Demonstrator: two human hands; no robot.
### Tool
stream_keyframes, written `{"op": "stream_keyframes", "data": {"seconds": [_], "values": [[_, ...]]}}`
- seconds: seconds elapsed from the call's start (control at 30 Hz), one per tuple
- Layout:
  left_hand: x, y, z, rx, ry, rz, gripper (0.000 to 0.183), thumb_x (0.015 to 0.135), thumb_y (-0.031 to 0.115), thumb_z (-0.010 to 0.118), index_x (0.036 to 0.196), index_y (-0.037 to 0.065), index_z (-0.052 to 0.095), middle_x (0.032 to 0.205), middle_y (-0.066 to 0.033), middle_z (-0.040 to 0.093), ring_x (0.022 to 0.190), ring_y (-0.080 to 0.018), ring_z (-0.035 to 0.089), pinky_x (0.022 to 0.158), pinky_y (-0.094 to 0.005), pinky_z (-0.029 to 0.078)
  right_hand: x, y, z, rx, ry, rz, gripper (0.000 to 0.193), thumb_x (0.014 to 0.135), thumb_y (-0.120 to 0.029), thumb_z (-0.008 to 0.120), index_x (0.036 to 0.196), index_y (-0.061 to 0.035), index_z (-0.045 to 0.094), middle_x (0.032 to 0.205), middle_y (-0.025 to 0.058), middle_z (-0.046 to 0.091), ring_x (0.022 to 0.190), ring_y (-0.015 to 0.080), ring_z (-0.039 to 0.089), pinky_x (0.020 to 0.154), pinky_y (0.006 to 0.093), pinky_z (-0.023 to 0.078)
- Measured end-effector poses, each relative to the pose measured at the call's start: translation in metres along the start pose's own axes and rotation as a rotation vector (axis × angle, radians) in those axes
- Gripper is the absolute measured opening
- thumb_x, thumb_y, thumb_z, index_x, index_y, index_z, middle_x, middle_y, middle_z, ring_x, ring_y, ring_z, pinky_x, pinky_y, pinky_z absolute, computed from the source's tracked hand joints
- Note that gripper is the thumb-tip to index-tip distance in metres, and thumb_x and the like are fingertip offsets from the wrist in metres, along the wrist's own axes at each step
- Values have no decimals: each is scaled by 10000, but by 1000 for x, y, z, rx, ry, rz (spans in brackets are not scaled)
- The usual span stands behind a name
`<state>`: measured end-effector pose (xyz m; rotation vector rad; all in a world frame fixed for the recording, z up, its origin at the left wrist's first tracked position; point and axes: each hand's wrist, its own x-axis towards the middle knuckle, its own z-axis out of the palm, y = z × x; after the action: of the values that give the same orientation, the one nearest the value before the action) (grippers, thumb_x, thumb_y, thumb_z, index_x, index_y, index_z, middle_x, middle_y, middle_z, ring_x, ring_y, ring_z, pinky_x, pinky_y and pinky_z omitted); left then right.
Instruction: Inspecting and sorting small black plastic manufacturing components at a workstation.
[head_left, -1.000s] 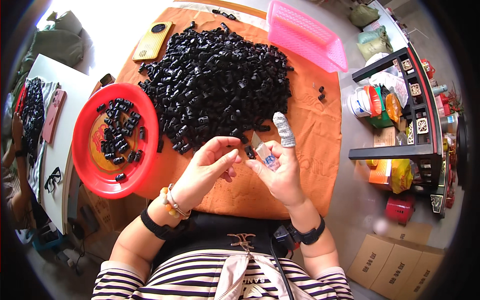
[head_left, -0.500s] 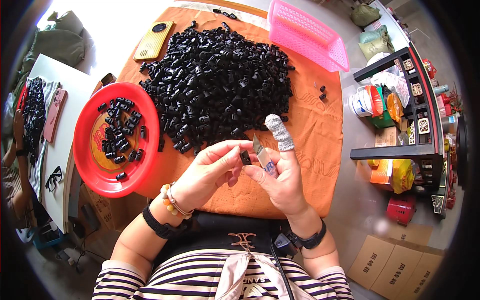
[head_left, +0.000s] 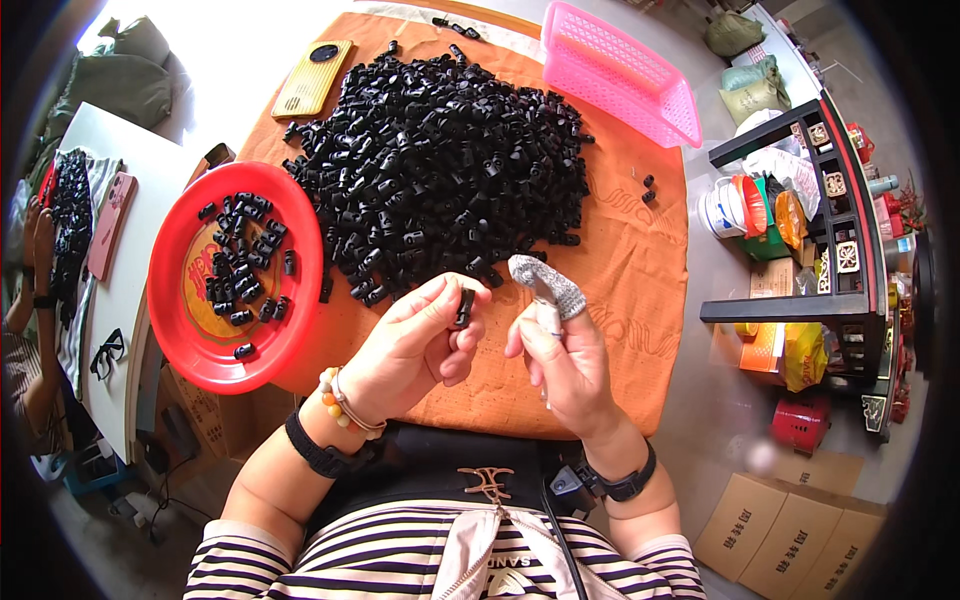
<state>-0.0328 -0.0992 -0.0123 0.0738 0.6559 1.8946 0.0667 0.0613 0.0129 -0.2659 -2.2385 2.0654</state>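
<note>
Between the thumb and fingertips of my left hand is a small black cord lock, tilted upright. My right hand, a little apart from it, is closed round a knife with a pale wrapped handle; its blade is mostly hidden. A grey knitted finger cover sits on the right index finger, bent over the knife. Just beyond both hands rises a large heap of black cord locks. To the left, a red round tray carries several more of them.
An orange cloth covers the table. At its far edge lie a yellow phone and a pink basket. A black shelf frame stands on the right, with cardboard below. Another person's arm shows far left.
My hands have moved apart. The cord lock has turned in my left fingers, and my right index finger has curled down over the knife, which was pointing up beside the cord lock.
</note>
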Motion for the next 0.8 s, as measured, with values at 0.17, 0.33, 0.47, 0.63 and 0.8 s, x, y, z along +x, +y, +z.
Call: {"op": "stream_keyframes", "data": {"seconds": [0.17, 0.33, 0.47, 0.63, 0.8], "values": [[0, -2, 1, -116, 11, -19, 164, 993, 307, 438, 1043, 158, 486, 713, 12, 473, 545, -57, 341, 489, -198, 287, 0, 2, 4, -160, -16, -54, 482, 948, -208, 543, 1371, -46, 379, 670, -8, 443, 588, 81, 401, 566, 220, 370], [-3, -1, 2, -99, 11, -42, 131, 991, 289, 448, 1030, 168, 481, 695, 20, 457, 543, -51, 317, 491, -196, 255, -2, -2, 11, -185, 3, -89, 483, 912, -192, 605, 1322, -19, 416, 666, 9, 522, 548, 61, 439, 527, 209, 390], [-2, -2, 2, -86, -25, -27, 120, 990, 277, 454, 1035, 169, 478, 690, 29, 453, 543, -41, 303, 490, -193, 238, -1, 1, 18, -137, 18, -89, 456, 886, -161, 641, 1267, -2, 447, 727, 42, 613, 561, 51, 505, 522, 194, 413], [-1, -3, 1, -70, -34, -13, 117, 990, 274, 454, 1047, 174, 475, 690, 38, 451, 543, -33, 298, 490, -190, 233, -2, 3, 22, -25, 43, -90, 413, 888, -158, 638, 1224, 8, 465, 794, 68, 667, 652, 64, 600, 563, 204, 465], [-1, -3, 1, -78, -27, -20, 113, 991, 272, 452, 1046, 176, 475, 692, 41, 453, 546, -31, 304, 492, -188, 232, -3, -4, 17, -71, 7, -69, 385, 898, -146, 622, 1210, 15, 464, 825, 82, 672, 732, 85, 642, 606, 212, 492]]}}
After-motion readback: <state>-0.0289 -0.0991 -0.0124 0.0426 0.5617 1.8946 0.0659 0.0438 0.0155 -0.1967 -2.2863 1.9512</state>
